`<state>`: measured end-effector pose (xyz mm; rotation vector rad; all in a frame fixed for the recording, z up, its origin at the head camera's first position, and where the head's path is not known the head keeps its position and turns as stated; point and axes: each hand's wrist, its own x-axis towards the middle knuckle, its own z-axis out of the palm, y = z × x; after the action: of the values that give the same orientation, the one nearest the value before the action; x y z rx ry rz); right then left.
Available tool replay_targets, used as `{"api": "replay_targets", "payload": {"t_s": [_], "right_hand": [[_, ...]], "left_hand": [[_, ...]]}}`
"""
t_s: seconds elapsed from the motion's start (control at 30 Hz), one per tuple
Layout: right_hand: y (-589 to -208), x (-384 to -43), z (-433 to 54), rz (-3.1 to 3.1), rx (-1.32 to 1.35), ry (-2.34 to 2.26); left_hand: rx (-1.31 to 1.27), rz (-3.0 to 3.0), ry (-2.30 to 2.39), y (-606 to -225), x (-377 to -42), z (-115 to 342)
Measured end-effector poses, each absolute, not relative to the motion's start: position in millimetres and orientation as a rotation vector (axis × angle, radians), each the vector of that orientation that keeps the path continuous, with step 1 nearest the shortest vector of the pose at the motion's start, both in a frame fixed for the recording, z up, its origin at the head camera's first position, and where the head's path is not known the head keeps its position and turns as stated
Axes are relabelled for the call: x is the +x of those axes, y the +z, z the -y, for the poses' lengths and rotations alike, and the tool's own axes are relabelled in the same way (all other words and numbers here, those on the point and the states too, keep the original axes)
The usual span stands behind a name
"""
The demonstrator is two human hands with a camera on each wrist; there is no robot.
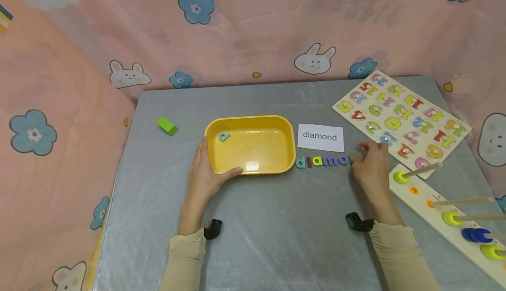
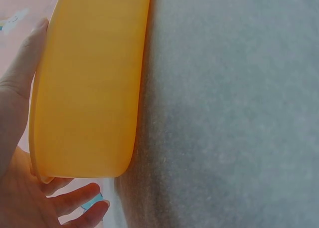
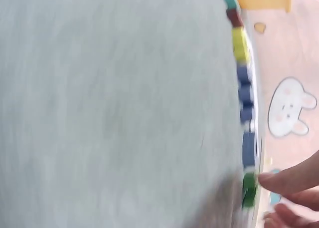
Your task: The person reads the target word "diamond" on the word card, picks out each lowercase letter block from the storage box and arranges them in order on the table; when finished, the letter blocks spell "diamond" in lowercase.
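Observation:
My left hand holds the near left corner of a yellow tray, thumb along the front rim and fingers down the left side. A teal letter lies inside the tray. To its right, coloured letters stand in a row spelling "diamo", with a purple letter o last before my right hand. There my fingertips pinch a green letter, partly covered in the head view. Just above the row lies a white card printed "diamond".
A number puzzle board lies at the back right. Nearer, a pale board with pegs bears yellow and blue rings. A green block sits left of the tray on the grey table. A patterned pink curtain hangs behind.

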<state>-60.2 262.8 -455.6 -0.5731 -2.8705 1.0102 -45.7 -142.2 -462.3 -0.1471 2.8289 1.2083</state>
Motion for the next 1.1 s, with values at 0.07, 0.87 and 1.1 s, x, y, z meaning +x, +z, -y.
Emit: {"api": "replay_targets", "payload": {"t_s": [0.07,0.87,1.1], "right_hand": [[-453.0,-61.2,-253.9,2.818,-0.513,1.017],[-444.9,-104.3,-61.0,3.195,0.882,1.259],[-460.7,-123.3,-42.7,3.221,1.08,1.123]], "left_hand": [[-0.15,-2.824,1.21,-461.6,-44.9,142.1],[-0.162,-2.842,1.177,-458.7,-46.8,141.6],[-0.16,-2.839,1.143,-460.5,-47.1,142.6]]}}
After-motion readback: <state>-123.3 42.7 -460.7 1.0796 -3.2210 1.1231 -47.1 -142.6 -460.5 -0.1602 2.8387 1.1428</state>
